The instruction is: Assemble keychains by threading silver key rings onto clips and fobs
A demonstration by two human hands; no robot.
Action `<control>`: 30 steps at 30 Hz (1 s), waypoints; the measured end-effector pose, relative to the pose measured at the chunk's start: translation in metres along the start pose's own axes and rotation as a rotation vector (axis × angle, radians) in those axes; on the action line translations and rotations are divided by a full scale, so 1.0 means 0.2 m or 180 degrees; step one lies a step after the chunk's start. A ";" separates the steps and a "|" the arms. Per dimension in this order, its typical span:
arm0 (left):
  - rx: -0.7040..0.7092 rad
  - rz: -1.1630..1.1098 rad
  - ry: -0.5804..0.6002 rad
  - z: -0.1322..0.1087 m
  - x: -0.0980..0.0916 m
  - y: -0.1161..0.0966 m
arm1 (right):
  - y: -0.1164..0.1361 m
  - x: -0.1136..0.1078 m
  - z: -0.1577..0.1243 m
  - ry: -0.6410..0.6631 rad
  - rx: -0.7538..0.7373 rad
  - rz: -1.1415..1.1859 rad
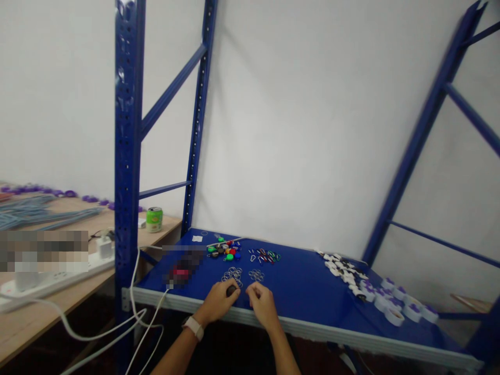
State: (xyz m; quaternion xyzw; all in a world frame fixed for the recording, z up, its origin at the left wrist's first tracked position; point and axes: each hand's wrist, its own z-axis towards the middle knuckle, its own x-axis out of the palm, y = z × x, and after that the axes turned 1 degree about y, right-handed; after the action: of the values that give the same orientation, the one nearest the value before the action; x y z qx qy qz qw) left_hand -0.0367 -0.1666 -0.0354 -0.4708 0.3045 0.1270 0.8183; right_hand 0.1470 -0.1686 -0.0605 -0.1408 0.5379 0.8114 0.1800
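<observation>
Left hand (217, 303) closed on dark key fob (232, 290) above split rings (233, 276); right hand (262, 305) curled, hold unclear.

I see a green drink can (154, 219) and a white power strip (50, 281) on a wooden bench (23, 330), beside a blue steel rack upright (127, 156).

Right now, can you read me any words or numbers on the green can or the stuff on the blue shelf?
Nothing can be read: the lettering on the green drink can is too small and blurred, and the small white slip on the blue shelf shows nothing readable.
</observation>
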 end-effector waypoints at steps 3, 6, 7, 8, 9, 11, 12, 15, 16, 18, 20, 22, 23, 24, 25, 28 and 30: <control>-0.0032 -0.0122 0.0000 0.01 0.00 0.01 | -0.02 0.00 0.00 0.0001 -0.0028 0.0051; -0.0069 -0.0213 -0.0009 0.01 0.00 0.03 | -0.04 0.01 0.01 -0.0023 -0.0034 0.0074; -0.0077 -0.0231 -0.0015 0.01 0.01 0.03 | -0.04 0.01 0.01 -0.0029 -0.0028 0.0078; -0.0081 -0.0241 -0.0020 0.01 0.01 0.03 | -0.05 0.02 0.01 -0.0031 -0.0021 0.0076; -0.0081 -0.0246 -0.0021 0.01 0.01 0.03 | -0.05 0.02 0.01 -0.0029 -0.0018 0.0067; -0.0078 -0.0231 -0.0033 0.01 0.01 0.03 | -0.05 0.01 0.01 -0.0014 -0.0029 0.0021; -0.0078 -0.0218 -0.0043 0.01 0.01 0.03 | -0.05 0.01 0.01 0.0000 -0.0039 -0.0002; -0.0077 -0.0184 -0.0055 0.01 0.01 0.03 | -0.04 0.01 0.01 0.0023 -0.0045 -0.0021; -0.0073 -0.0175 -0.0055 0.01 0.01 0.02 | -0.04 0.01 0.01 0.0019 -0.0038 -0.0013; -0.0063 -0.0158 -0.0054 0.01 0.01 0.02 | -0.04 0.01 0.00 0.0000 -0.0024 -0.0001; -0.0048 -0.0141 -0.0050 0.01 0.01 0.02 | -0.04 0.01 0.00 0.0007 -0.0011 -0.0001; -0.0030 -0.0122 -0.0053 0.01 0.01 0.02 | -0.03 0.01 0.00 0.0021 -0.0011 -0.0016; -0.0020 -0.0113 -0.0056 0.01 0.01 0.02 | -0.03 0.01 0.00 0.0024 -0.0017 -0.0024; -0.0009 -0.0105 -0.0058 0.01 0.01 0.02 | -0.03 0.01 0.00 0.0021 -0.0026 -0.0029; 0.0004 -0.0098 -0.0056 0.01 0.01 0.02 | -0.03 0.01 0.00 0.0015 -0.0041 -0.0033; 0.0063 -0.0089 -0.0024 0.01 0.01 0.02 | -0.01 0.01 0.00 0.0016 -0.0102 -0.0045; 0.0109 -0.0087 0.0006 0.00 0.01 0.01 | 0.00 0.01 -0.01 0.0052 -0.0158 -0.0077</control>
State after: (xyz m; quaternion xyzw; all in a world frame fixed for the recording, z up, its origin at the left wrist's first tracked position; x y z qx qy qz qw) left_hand -0.0367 -0.1646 -0.0380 -0.4610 0.3010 0.1101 0.8275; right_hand 0.1456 -0.1694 -0.0613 -0.1584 0.5173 0.8211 0.1819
